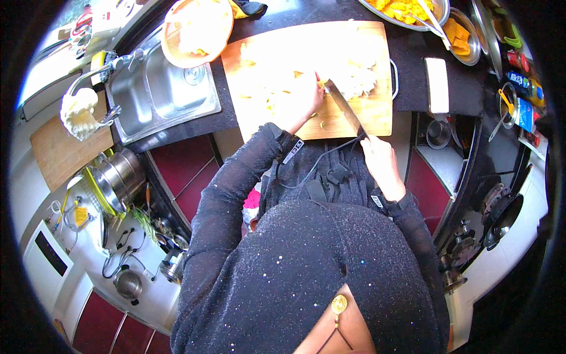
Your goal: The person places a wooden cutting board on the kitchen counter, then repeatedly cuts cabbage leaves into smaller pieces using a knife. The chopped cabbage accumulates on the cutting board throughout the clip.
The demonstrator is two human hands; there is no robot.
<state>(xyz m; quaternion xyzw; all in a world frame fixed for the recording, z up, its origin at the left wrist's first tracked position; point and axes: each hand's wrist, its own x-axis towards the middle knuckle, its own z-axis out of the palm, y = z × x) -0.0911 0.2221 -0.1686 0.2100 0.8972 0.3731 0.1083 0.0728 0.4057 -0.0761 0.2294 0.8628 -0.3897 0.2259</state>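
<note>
My right hand (382,164) is wrapped round the handle of a kitchen knife (346,107). The blade slants up and left across a wooden cutting board (371,125). Near the blade's tip, my left hand (306,97) has its fingers closed on a small yellowish piece of food (322,84), partly hidden by the fingers. Pale chopped pieces (367,79) lie right of the blade, washed out by glare. Small yellow-green scraps (322,124) are scattered on the board below my left hand.
An orange colander (172,35) with pale contents stands by the steel sink (150,100). At the far right are a steel bowl (446,10) of chopped yellow food with a utensil and a bowl of orange chunks (457,36). A white phone-like slab (437,85) lies right of the board.
</note>
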